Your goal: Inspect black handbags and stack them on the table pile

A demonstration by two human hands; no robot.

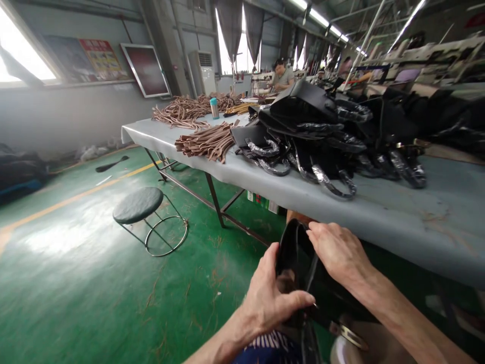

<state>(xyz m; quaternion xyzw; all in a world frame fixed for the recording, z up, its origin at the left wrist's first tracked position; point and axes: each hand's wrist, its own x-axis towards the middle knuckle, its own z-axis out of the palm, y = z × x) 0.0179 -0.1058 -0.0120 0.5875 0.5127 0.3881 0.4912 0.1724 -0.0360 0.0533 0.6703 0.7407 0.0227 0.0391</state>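
A black leather bag (290, 247) is between my two hands, below the near edge of the table. My left hand (267, 298) grips its left side, thumb stretched across the front and fingers behind. With fingers bent, my right hand (337, 247) pinches the bag's upper right edge. A gold-coloured metal fitting (352, 336) shows low on the right, near a strap. The lower part of the bag is dark and partly hidden by my hands and arms.
On the grey-covered table (379, 210) lie piled black bags (303, 111) with plastic-wrapped handles, brown strips (208, 141) and a blue-lidded bottle (214, 108). A round stool (138, 205) stands left on the green floor. Another person (283, 76) sits farther back.
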